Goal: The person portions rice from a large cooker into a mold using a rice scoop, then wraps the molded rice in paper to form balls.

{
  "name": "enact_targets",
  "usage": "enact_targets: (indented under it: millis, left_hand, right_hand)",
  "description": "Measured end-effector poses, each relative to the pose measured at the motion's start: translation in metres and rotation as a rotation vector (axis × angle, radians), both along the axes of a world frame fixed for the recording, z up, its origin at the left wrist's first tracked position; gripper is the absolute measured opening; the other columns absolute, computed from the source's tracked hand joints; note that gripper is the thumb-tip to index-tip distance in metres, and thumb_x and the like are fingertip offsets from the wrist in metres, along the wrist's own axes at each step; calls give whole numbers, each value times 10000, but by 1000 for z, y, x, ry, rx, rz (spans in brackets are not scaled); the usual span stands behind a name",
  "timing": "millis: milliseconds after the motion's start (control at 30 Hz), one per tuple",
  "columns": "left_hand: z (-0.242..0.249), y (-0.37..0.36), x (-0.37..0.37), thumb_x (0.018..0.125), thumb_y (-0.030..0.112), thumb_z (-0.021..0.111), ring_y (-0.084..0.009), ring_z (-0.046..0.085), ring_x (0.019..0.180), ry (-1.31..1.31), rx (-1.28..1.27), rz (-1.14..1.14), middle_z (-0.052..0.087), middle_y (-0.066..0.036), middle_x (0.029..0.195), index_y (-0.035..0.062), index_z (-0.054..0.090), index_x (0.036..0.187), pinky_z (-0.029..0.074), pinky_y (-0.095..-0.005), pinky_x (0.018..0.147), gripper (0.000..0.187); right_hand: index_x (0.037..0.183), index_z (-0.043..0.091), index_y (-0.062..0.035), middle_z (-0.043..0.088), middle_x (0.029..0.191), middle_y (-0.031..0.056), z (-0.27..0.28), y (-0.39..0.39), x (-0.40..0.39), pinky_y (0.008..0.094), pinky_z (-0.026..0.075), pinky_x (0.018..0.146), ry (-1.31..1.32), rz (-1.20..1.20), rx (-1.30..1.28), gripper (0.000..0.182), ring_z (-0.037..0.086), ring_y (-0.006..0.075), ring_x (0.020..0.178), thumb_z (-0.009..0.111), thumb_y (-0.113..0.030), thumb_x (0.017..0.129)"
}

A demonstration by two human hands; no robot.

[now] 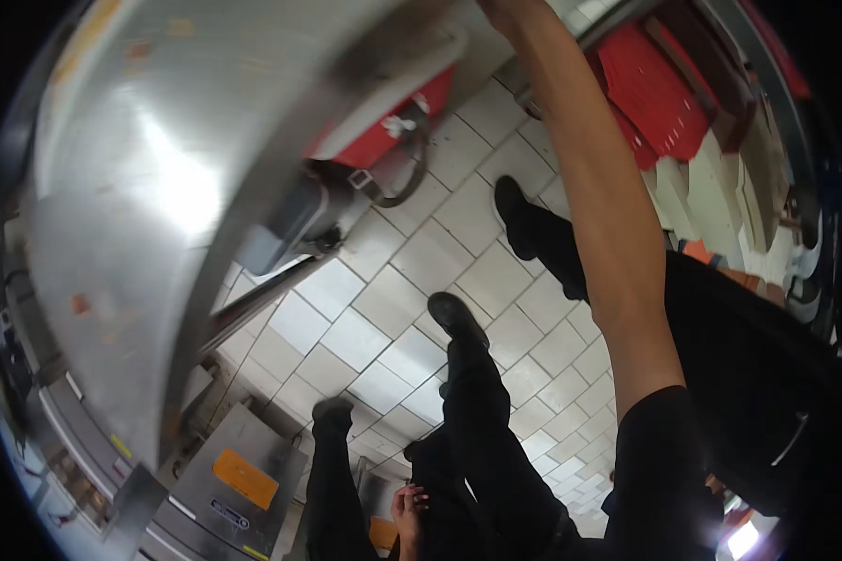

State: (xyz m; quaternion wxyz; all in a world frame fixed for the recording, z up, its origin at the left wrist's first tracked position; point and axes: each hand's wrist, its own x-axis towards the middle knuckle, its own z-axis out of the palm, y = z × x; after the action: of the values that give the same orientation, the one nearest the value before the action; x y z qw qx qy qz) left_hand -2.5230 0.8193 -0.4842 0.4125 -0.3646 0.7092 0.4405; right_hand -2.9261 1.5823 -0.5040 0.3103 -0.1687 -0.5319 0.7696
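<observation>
My right hand (507,11) is at the top edge, where only its wrist end shows and the fingers are cut off. The bare forearm (599,187) runs up from a short black sleeve (660,458). Close to the hand on its left is the blurred rim of a large stainless steel surface (173,178), marked with small brownish bits. Whether the hand touches that rim cannot be made out. My left hand is not identifiable in view. A small hand (407,510) at the bottom, beside black-clad legs, appears to be another person's.
Pale floor tiles (412,262) run between the equipment. Black shoes (458,318) and trousers stand there. A red container (393,126) and a grey bin (295,215) sit under the steel surface. Red cartons (650,89) are at upper right; a steel unit with an orange label (245,478) is at lower left.
</observation>
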Motion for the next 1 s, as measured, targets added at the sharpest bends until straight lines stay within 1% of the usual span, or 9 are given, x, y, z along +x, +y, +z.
enact_targets:
  millis: [333, 400, 467, 533, 600, 667, 767, 867, 1000]
  left_hand:
    - [93, 12, -148, 993, 372, 564, -135, 657, 824, 145, 60, 152, 681, -69, 985, 66, 617, 1111, 532, -284, 646, 332]
    - [102, 20, -181, 990, 348, 571, -126, 657, 814, 173, 146, 219, 685, -48, 970, 72, 620, 1111, 524, -277, 661, 304]
    - [97, 25, -195, 989, 333, 574, -130, 658, 809, 192, 153, 219, 687, -40, 948, 76, 629, 1095, 520, -277, 672, 284]
    - [30, 14, -217, 971, 318, 594, -146, 662, 796, 335, 200, 151, 693, -44, 893, 79, 652, 1042, 516, -287, 694, 256]
    - [12, -5, -246, 935, 313, 625, -173, 665, 782, 481, 90, -37, 698, -74, 836, 67, 674, 969, 518, -310, 712, 253]
    - [-9, -16, -311, 889, 293, 636, -216, 665, 739, 574, -71, -118, 699, -109, 812, 36, 680, 897, 525, -347, 722, 261]
    - [2, -24, -406, 915, 291, 597, -91, 630, 654, 199, 101, 537, 691, -27, 771, 77, 640, 986, 430, -274, 499, 229]
    - [13, -30, -481, 900, 308, 617, -97, 628, 630, 103, 79, 387, 685, -18, 745, 93, 627, 986, 432, -290, 493, 232]
    - [21, -49, -573, 891, 392, 640, -150, 656, 660, 187, 197, -23, 703, -73, 801, 62, 656, 988, 500, -307, 542, 344]
  right_hand:
    - [1396, 469, -103, 511, 1405, 112, -34, -160, 138, 461, 421, 1050, -432, -199, -355, 497, 480, 321, 1292, 592, -300, 957]
    - [1332, 496, -69, 597, 1259, 77, 36, -249, 135, 358, 491, 963, -508, -239, -617, 361, 582, 230, 1143, 535, -192, 995]
    - [1210, 559, -40, 632, 1004, 59, 54, -318, 164, 300, 532, 762, -614, -158, -589, 274, 621, 170, 889, 597, -80, 942]
    - [955, 604, -63, 605, 803, 26, 79, -383, 169, 293, 505, 644, -894, 62, -505, 146, 591, 140, 693, 567, -202, 982]
    - [924, 604, -62, 598, 771, 22, 125, -438, 162, 263, 492, 630, -916, 213, -538, 224, 590, 126, 672, 561, -270, 994]
    - [957, 632, -62, 631, 792, 35, 180, -481, 132, 266, 497, 645, -908, 299, -507, 251, 591, 129, 670, 568, -302, 994]
    - [1052, 667, -40, 673, 890, 39, 239, -507, 91, 252, 495, 727, -1006, 649, -286, 301, 622, 113, 792, 575, -320, 991]
    - [1129, 682, -18, 694, 1064, 54, 268, -516, 62, 242, 481, 847, -979, 1036, -2, 312, 628, 112, 980, 607, -278, 975]
    - [1041, 717, -17, 676, 1175, 93, 286, -544, -23, 287, 476, 921, -732, 1112, -59, 224, 628, 153, 1011, 675, -207, 930]
